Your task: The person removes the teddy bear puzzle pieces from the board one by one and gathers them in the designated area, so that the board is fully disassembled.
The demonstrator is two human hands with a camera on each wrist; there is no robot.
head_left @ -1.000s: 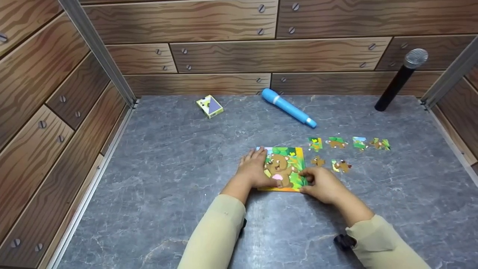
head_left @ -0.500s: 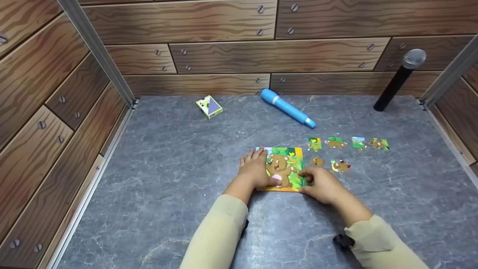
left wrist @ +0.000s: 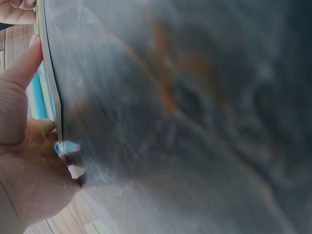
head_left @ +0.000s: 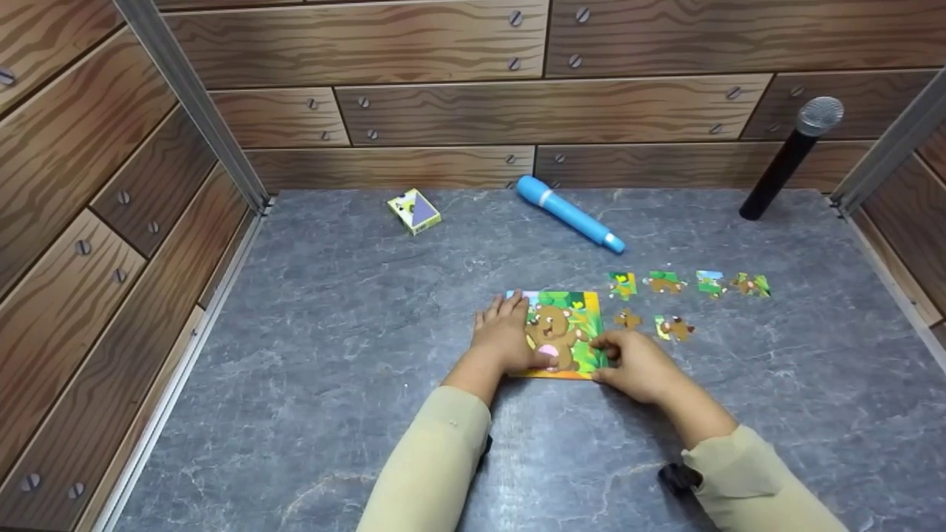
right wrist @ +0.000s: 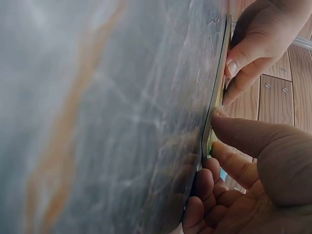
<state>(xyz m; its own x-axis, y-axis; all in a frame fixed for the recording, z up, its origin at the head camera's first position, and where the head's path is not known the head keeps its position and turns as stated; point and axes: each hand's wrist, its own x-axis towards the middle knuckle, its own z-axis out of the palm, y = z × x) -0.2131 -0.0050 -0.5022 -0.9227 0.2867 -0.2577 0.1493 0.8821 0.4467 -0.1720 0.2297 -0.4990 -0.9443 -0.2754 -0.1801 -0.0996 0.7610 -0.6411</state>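
One grey table (head_left: 295,355) holds a black microphone (head_left: 780,174) standing far right, a blue stick (head_left: 570,214) lying far centre and, nearer, a bear puzzle (head_left: 556,321). The left hand (head_left: 502,340) spreads over the puzzle's left side; the right hand (head_left: 637,363) touches its right edge, fingers bent, whether pinching I cannot tell. One small box (head_left: 414,212) sits far left; six loose pieces (head_left: 665,284) lie right of the puzzle.

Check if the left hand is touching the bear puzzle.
Touching: in the head view, the left hand rests on the bear puzzle, thumb lying across its surface.

Wood-patterned walls (head_left: 458,114) (dotted with screw heads (head_left: 575,61)) border a gray marbled tabletop (head_left: 332,295).
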